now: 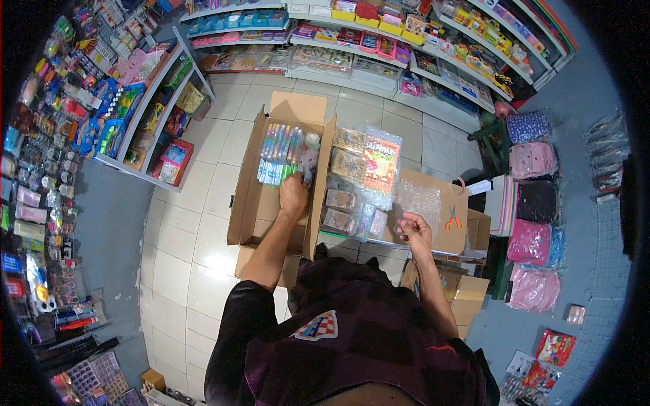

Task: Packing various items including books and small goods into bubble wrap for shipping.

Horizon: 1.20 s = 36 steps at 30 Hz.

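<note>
My left hand [293, 197] reaches down into an open cardboard box [246, 203], its fingertips at the white and green packets [277, 173]. Whether it grips one is hidden by the hand itself. Behind the packets lie several packs of coloured pens or markers [281, 142], with a grey-pink plush toy [308, 158] at their right. My right hand [415, 232] hovers with curled fingers at the near edge of the table, beside a sheet of bubble wrap [420, 203]; any small thing in its fingers is too unclear to tell.
On the table [447, 188] lie orange-handled scissors [453, 219], a bubble-wrapped book [382, 161], wrapped goods [347, 165] and a roll of tape [460, 185]. More cardboard boxes [464, 299] stand below it. Stocked shelves [350, 48] line the far wall; a shelf unit [162, 101] stands left.
</note>
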### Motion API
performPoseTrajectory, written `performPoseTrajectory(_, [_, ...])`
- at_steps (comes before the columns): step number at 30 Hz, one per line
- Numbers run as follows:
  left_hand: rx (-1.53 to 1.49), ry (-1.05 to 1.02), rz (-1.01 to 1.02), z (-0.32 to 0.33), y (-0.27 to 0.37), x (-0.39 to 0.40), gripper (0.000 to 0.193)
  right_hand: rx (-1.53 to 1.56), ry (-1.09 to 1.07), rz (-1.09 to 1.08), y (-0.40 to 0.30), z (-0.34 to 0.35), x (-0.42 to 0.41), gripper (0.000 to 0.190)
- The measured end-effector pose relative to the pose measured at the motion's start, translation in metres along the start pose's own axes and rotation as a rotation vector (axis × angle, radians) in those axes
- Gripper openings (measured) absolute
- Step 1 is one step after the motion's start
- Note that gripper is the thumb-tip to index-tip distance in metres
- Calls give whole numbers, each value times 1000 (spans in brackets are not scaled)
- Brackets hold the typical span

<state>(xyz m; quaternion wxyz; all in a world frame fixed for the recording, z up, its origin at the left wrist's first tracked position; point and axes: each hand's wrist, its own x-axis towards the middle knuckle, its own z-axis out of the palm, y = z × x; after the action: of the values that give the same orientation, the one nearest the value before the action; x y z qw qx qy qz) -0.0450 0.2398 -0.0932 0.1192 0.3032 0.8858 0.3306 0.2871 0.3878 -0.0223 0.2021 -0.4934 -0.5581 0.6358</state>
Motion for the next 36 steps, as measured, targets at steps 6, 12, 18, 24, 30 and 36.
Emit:
performPoseTrajectory(6, [-191, 131, -15, -16, -4, -9, 24, -48, -4, 3, -1, -1, 0, 25])
performPoseTrajectory(12, [-338, 263, -87, -77, 5, -18, 16, -34, -42, -15, -4, 3, 3, 25])
performPoseTrajectory(18, [-1175, 53, -127, -127, 54, -45, 7, 0, -200, -104, -52, 40, -4, 29])
performPoseTrajectory(24, [-1295, -35, -104, -124, 99, -62, 11, 105, -510, -395, -136, 107, -37, 57])
performPoseTrajectory(30, [-1312, -53, -79, -123, 112, -67, 15, 28, -451, -537, -134, 139, -4, 53])
performPoseTrajectory(36, [-1389, -247, -7, -115, 91, -69, 15, 40, -547, -297, -119, 137, 7, 37])
